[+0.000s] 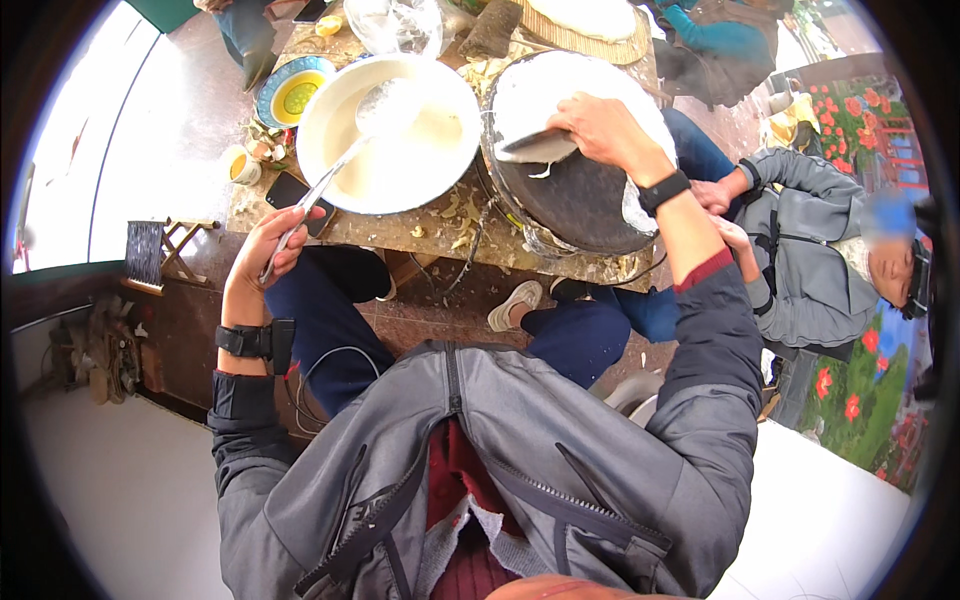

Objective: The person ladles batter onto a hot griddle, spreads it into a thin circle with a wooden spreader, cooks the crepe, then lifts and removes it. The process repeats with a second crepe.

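Note:
My left hand (275, 245) is closed around the handle of a metal ladle (345, 160). The ladle's round bowl end lies over pale batter (425, 150) inside a white enamel basin (309, 130). My right hand (605, 130) grips a flat scraper (535, 149) that is held low and tilted over a round dark griddle (597, 208). White batter (545, 85) coats the griddle's far part, while its near part shows dark. A small strand of batter hangs from the scraper's edge. My fingers hide part of the scraper.
A blue-rimmed bowl of yellow liquid (297, 96) stands left of the basin. A phone (290, 192), eggshells (262, 150) and a small cup (241, 165) lie nearby. Beyond are a plastic bag (395, 25) and a round woven mat (610, 40). A seated person (820, 235) is close on the right.

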Demonstrator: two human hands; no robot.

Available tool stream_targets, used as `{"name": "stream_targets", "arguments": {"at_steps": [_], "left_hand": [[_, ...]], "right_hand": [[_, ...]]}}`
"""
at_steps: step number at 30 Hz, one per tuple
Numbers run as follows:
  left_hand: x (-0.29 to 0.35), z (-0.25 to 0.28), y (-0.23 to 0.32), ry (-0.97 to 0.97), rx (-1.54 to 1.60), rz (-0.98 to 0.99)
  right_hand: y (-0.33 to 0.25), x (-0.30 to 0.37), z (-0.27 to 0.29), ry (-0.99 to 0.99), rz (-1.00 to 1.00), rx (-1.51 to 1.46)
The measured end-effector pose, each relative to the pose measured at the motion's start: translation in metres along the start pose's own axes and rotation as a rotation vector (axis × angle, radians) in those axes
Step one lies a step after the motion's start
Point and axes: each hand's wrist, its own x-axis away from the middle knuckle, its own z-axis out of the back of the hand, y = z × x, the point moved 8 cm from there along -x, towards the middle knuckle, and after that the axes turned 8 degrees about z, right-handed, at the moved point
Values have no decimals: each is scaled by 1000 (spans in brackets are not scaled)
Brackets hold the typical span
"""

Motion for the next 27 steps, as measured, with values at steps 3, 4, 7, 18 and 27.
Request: {"name": "stream_targets", "arguments": {"at_steps": [3,4,7,18,27], "left_hand": [[-12,4,-10,11,29,10],[-15,4,-13,11,37,12],[-24,3,-20,25,47,28],[-41,21,-43,141,11,-2],[-45,56,-63,374,-68,-89]], "right_hand": [[-3,17,5,-66,17,-25],[-2,17,10,-33,2,-32],[-3,4,20,78,-33,-22],[-16,40,14,-126,86,76],[-46,37,9,59,154,77]]}}
